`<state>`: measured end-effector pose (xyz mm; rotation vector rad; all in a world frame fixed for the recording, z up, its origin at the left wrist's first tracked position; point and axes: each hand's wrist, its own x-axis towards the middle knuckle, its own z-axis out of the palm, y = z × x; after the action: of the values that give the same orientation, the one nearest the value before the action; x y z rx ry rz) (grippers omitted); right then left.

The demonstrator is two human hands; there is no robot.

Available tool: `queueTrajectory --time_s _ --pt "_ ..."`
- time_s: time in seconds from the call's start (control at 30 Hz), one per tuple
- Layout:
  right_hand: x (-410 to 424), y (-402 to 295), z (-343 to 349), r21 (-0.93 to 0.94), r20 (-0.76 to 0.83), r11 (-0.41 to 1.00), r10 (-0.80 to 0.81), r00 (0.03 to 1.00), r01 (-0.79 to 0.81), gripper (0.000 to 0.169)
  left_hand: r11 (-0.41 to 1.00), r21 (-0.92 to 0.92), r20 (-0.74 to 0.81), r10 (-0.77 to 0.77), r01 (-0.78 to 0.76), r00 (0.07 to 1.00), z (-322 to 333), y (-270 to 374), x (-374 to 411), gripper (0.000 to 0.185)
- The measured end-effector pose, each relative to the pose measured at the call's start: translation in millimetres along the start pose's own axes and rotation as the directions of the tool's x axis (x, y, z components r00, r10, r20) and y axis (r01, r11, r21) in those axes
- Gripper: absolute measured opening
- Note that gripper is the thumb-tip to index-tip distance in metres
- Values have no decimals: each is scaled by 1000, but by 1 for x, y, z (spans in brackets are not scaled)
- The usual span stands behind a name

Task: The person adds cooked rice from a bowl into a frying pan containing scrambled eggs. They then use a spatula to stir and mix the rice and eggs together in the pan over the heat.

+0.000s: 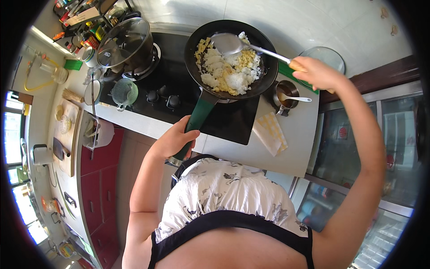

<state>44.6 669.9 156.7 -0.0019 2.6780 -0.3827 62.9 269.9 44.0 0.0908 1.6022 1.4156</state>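
My left hand (178, 138) is wrapped around the green handle (200, 112) of a black frying pan (231, 27) on the gas hob. Inside the pan lie white rice (213, 62) and yellow scrambled egg (247, 59), partly mixed and partly in clumps. My right hand (315, 72) grips the wooden end of a metal spatula (226, 43). The spatula's broad blade rests over the food towards the pan's far side and hides some of it.
Right of the pan stand a small metal pot (285, 90) with a white spoon (299, 99), a folded checked cloth (271, 131) and a glass lid (324, 59) against the wall. Left are a lidded pot (126, 43), a ribbed glass bowl (125, 91) and a cutting board (69, 134) with a cleaver (58, 149).
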Motion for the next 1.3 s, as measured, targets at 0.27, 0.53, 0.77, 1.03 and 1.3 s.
queueTrajectory --time_s 0.27,0.53,0.77,1.03,1.3 --pt "4 -11 -21 232 370 921 213 904 -312 35 1000 -1 7 -12 12 1000 -2 1 -2 50" --pt "45 -17 30 -265 488 942 313 815 -204 44 999 17 8 -28 28 1000 -2 1 0 50" --pt "37 -20 5 -511 168 856 10 986 78 44 999 14 -1 -33 33 999 -2 5 -4 50" --pt "49 -16 67 -445 156 896 75 985 2 45 1000 16 11 -27 27 1000 -2 1 1 50" --pt "27 -16 -7 -425 181 905 70 981 14 49 999 20 -10 -39 39 999 0 5 -4 50"
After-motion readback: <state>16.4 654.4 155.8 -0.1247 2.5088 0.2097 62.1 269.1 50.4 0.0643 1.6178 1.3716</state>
